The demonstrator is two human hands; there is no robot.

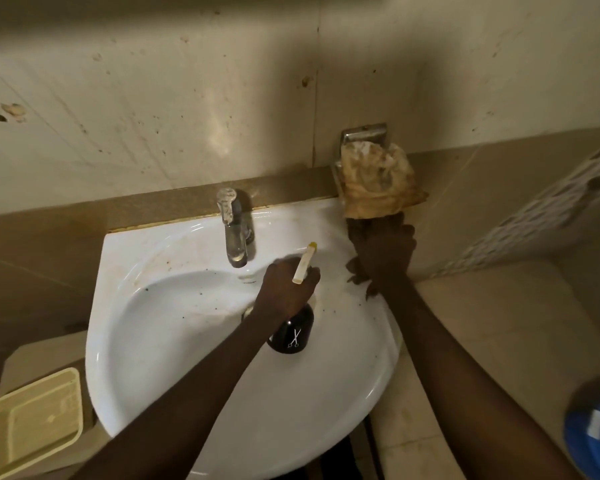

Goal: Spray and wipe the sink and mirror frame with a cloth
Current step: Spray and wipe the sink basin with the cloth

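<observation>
White porcelain, speckled with dark grit: the sink [174, 327] fills the middle of the view, with the chrome tap [232, 226] at its back edge.

Your left hand [286, 289] holds the black spray bottle [291, 332] by its top, fingers wrapped round the head, body hanging below over the right rim of the basin. The cream nozzle [304, 263] sticks up and forward past the knuckles, aimed roughly at the tap and back wall. This reads as a ready-to-spray grip: bottle kept low and close to the surface to be wetted.

Your right hand [381, 251] reaches to the back right corner, where the stained yellow-brown cloth [378, 181] sits bunched on a small metal wall holder [362, 131]. The fingers are at the cloth's lower edge; whether they have closed on it, I cannot tell, since the cloth hides the tips. Judgement: you are fetching the cloth from its storage spot so that wiping can follow spraying directly.

The mirror frame is not in view. A pale plastic tray [32, 414] sits lower left, well apart from the work.

Risk: the cloth looks dirty and may smear.
</observation>
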